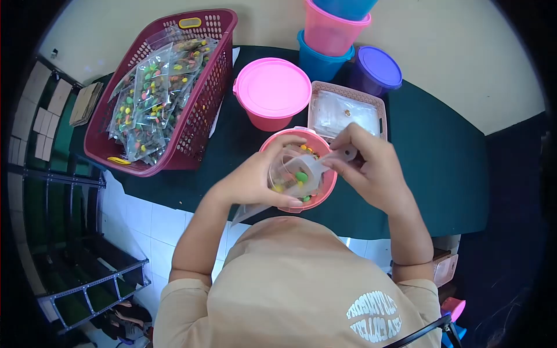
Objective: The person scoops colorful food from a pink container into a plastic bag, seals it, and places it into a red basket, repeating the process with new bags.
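A pink tub stands open in front of me, with green, yellow and orange candies inside. Over it, my left hand is wrapped round a clear plastic bag, its fingers curved and its thumb low. My right hand pinches the handle of a translucent scoop, whose front end is at the bag's mouth. Green and yellow candies show through the clear plastic there. The exact edge between bag and scoop is hard to make out.
A maroon basket holds filled candy bags at the left. Behind the open tub are a pink-lidded tub, a tray of empty bags, stacked tubs and a purple-lidded tub. Part of a person shows at the lower left.
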A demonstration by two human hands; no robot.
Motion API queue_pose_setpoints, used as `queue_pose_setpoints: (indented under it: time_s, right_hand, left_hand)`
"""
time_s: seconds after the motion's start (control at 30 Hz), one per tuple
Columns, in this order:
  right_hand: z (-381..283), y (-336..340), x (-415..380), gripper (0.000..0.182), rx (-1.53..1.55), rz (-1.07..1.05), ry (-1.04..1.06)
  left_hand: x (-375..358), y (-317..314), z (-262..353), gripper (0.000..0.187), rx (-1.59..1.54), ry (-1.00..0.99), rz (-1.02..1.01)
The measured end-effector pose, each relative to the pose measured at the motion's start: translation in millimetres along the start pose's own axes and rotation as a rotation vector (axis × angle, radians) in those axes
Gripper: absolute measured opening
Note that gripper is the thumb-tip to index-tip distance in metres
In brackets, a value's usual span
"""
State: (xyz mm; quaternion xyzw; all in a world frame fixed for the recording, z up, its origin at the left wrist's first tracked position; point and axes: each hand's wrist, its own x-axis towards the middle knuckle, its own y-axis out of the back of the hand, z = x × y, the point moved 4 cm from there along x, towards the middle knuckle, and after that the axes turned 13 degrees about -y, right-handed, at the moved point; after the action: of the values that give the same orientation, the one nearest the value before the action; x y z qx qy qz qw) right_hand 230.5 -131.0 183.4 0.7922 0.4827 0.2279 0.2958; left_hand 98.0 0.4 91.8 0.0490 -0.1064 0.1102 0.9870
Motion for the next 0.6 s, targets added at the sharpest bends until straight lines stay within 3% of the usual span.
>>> queue_pose_setpoints:
  time_s: [0.03, 0.07, 0.1, 0.13, 0.2, 0.3, 0.37, 0.43, 0.53, 0.6]
  right_hand:
    - [-17.3, 2.9, 7.6, 0.021, 0.054, 0.093, 0.236]
    - [-25.4, 4.4, 11.4, 0.021, 0.055, 0.093, 0.243]
    - [-36.9, 4.9, 12.3, 0.018, -0.014, 0.067, 0.339]
    - [-46.2, 2.8, 12.6, 0.016, -0.082, 0.041, 0.435]
    - [-51.6, -3.8, 15.2, 0.015, -0.086, -0.015, 0.482]
    - [-48.2, -6.2, 15.9, 0.013, -0.087, -0.114, 0.511]
    - [-34.8, 24.3, 11.9, 0.016, 0.077, 0.169, 0.4]
    - [-11.2, 50.0, 1.9, 0.006, 0.49, 0.312, 0.298]
    - [23.2, 54.4, -9.7, 0.006, 0.321, 0.438, 0.024]
    - [50.4, 13.7, -5.2, 0.007, 0.098, 0.242, -0.247]
  left_hand:
    - [8.0, 6.6, 6.2, 0.101, -0.172, -0.055, -0.123]
    - [11.0, 7.2, 11.5, 0.104, -0.35, -0.107, -0.249]
    - [8.9, 5.2, 8.4, 0.107, -0.623, -0.027, -0.228]
    - [8.7, 3.9, 9.1, 0.107, -0.618, -0.03, -0.222]
    - [9.7, -0.6, 11.6, 0.106, -0.979, -0.01, -0.139]
    - [9.5, 0.4, -4.0, 0.104, -0.939, -0.098, -0.169]
    - [4.2, 4.2, -3.9, 0.103, -0.946, -0.137, -0.164]
    - [-11.8, 21.8, -0.5, 0.102, -0.576, -0.071, -0.023]
    - [-36.1, 54.3, -15.2, 0.09, -0.435, -0.091, 0.127]
    - [-52.9, 70.3, -29.1, 0.082, -0.269, 0.014, 0.237]
